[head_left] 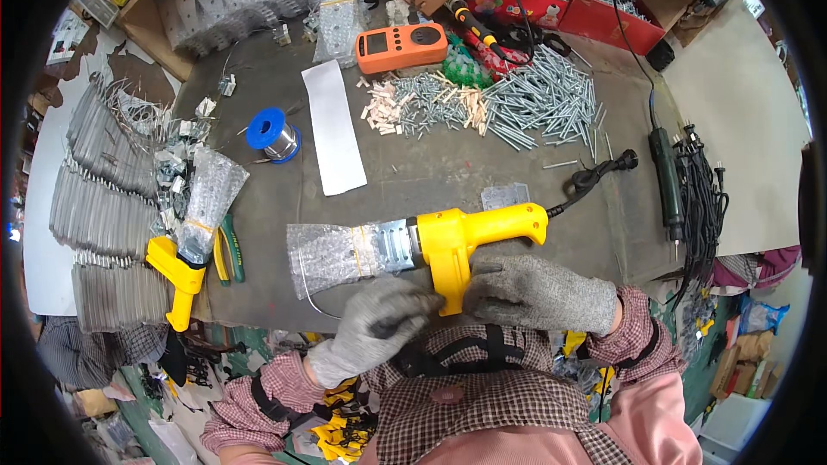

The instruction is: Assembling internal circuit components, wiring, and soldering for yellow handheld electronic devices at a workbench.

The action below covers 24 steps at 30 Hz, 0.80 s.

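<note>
A yellow power tool [445, 245] lies across the bench before me, its handle to the right. Bubble wrap [332, 257] covers its metal end on the left, and a black cord with a plug [594, 176] leaves the handle. My left hand [379, 325], in a grey glove, has its fingers curled together, with the tips at the tool's lower yellow end; what they hold, if anything, is hidden. Gloved in grey too, my right hand [538, 293] closes its fingers against the right side of that same yellow part, below the handle.
Piles of screws [543, 99] and pale plugs [383, 108] lie behind, near an orange meter [401, 47]. A solder spool [274, 135], white paper strip [334, 127], pliers [229, 250] and another wrapped yellow tool [178, 280] sit left. At right hangs an electric screwdriver [666, 185].
</note>
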Motion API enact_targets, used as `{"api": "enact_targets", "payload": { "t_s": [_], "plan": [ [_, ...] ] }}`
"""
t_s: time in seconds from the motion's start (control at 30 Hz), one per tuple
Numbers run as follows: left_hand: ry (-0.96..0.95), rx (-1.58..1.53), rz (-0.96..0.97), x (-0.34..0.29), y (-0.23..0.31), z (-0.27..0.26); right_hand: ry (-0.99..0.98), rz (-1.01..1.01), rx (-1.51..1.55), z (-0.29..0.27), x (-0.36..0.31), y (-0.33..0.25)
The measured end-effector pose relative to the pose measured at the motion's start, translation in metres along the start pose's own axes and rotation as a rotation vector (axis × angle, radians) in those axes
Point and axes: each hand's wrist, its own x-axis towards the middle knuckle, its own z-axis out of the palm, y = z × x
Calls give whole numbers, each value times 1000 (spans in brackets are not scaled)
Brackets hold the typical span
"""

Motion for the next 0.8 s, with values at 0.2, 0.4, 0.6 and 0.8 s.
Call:
{"api": "enact_targets", "payload": {
  "t_s": [0.2, 0.4, 0.6, 0.8],
  "plan": [
    [-112, 293, 91, 7, 4, -6, -24, 74, 50, -1, 2, -2],
    [-329, 779, 557, 10, -2, -20, 40, -53, 38, -8, 1, 4],
    [86, 698, -32, 89, -16, -58, 294, 115, -344, -85, 82, 44],
    [121, 517, -195, 189, -81, -46, 374, 165, -622, -93, 157, 108]
  ]
}}
